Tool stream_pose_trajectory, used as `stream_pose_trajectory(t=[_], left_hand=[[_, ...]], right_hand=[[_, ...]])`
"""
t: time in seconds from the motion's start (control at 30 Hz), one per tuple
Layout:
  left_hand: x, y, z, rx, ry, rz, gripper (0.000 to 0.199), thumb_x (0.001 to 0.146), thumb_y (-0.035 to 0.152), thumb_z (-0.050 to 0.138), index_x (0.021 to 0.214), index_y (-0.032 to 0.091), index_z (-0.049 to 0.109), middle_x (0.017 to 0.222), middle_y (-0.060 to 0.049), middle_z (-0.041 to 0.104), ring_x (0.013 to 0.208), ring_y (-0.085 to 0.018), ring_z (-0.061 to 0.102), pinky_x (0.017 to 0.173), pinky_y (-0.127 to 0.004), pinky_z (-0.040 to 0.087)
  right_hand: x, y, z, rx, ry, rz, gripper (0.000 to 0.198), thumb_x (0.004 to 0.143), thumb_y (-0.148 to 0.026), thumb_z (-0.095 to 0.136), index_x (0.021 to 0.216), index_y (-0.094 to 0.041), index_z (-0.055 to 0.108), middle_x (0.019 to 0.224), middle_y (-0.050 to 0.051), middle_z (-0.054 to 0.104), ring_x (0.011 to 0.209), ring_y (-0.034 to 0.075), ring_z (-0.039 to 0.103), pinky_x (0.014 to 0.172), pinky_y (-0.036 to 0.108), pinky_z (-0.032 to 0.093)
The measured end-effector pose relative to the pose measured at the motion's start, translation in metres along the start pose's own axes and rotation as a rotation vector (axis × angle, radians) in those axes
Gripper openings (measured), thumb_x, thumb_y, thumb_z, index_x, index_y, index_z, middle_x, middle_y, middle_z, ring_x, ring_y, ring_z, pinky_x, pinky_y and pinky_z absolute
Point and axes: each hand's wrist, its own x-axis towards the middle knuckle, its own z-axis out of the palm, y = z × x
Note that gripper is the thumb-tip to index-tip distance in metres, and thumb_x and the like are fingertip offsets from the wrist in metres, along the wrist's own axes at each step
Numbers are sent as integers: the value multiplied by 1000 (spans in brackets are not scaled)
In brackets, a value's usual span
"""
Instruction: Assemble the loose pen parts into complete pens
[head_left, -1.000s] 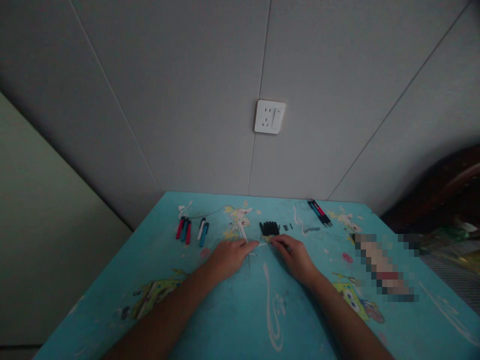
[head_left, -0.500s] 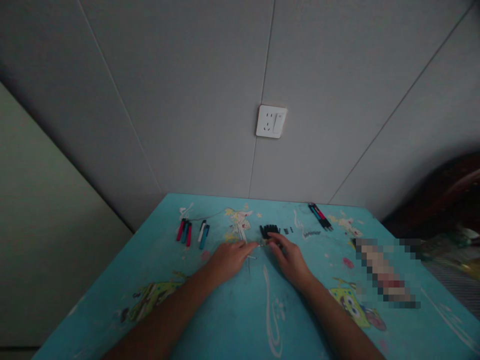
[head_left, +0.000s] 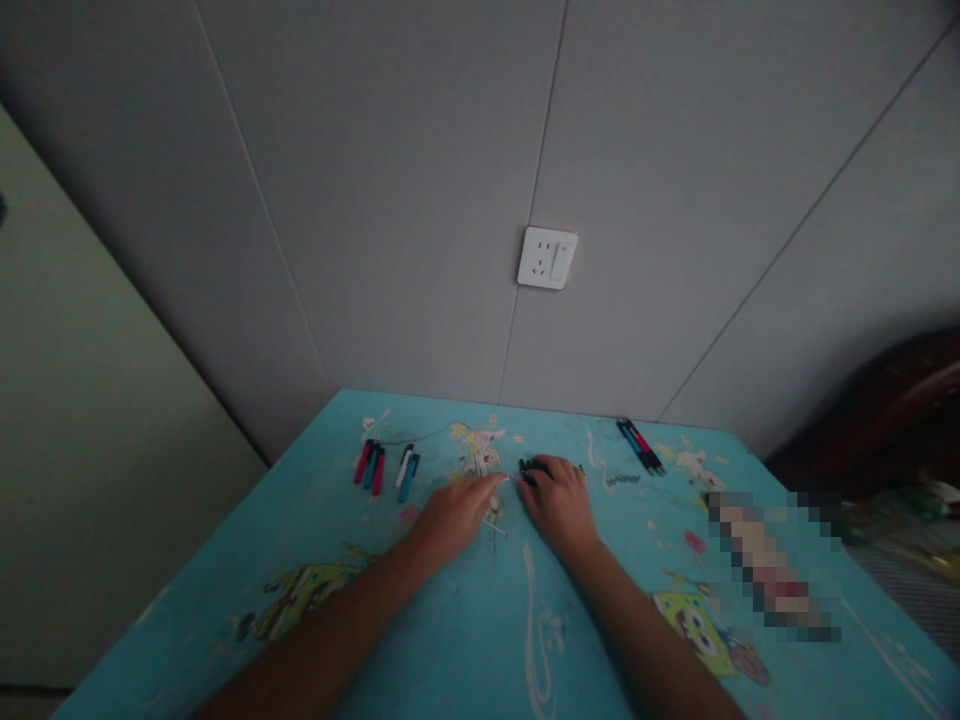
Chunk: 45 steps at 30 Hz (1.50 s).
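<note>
My left hand [head_left: 456, 515] is closed in a pinch, with a thin pale stick like a pen refill [head_left: 507, 477] showing at its fingertips. Close by on the right, my right hand [head_left: 559, 500] has its fingers curled down over a row of small black pen parts [head_left: 525, 466]. The hand covers most of that row, and what its fingertips grip is hidden. Another thin white stick [head_left: 496, 527] lies on the table just right of my left hand.
Red and dark blue pen barrels [head_left: 369, 466] lie at the left, beside a white and blue pair [head_left: 408, 472]. Several pens [head_left: 641, 447] lie at the back right, near a row of small springs [head_left: 623, 480]. A blurred-out object [head_left: 769, 560] lies on the blue patterned table's right side.
My right hand has moved from beside my left fingertips forward onto the black parts, now covering most of them. My left hand stays pinched and has shifted slightly. The camera view has tilted a little.
</note>
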Motion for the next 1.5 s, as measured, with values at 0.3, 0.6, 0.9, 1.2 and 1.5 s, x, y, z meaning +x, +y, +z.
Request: stream_pose_trajectory(t=[0.3, 0.6, 0.9, 1.2, 1.5], left_hand=[[3, -9, 0, -51, 54, -44, 39, 98, 23, 36, 134, 26, 51, 128, -6, 63, 116, -19, 60, 101, -38, 47], [2, -8, -2, -43, 36, -24, 38, 97, 23, 37, 132, 25, 53, 127, -5, 63, 115, -19, 61, 100, -36, 48], [1, -9, -2, -45, 4, -26, 37, 98, 25, 36, 131, 25, 53, 127, -5, 63, 114, -19, 61, 101, -36, 47], [0, -1, -8, 24, -49, 56, 36, 99, 27, 38, 131, 25, 53, 117, -6, 67, 106, -18, 63, 95, -34, 49], [-11, 20, -22, 229, -303, 465, 37, 98, 29, 39, 134, 30, 49, 91, -3, 66, 76, -16, 66, 70, -25, 51]], right_hand=[[4, -5, 3, 5, 28, 98, 12, 87, -28, 61, 93, -20, 68, 106, 9, 62, 103, 26, 52, 92, 41, 36], [2, 1, -1, 188, 61, 120, 14, 90, -23, 55, 95, -20, 67, 103, 7, 67, 100, 23, 56, 91, 38, 39], [-23, 41, -18, 375, 36, 230, 20, 92, -27, 51, 100, -18, 67, 92, 7, 69, 82, 20, 63, 78, 34, 49], [-22, 16, -27, 488, -117, -56, 23, 92, -23, 50, 109, -23, 66, 101, 7, 67, 96, 21, 62, 88, 36, 49], [-24, 12, -34, 483, -338, -221, 15, 88, -19, 57, 98, -22, 67, 91, 5, 66, 89, 20, 61, 84, 35, 47]])
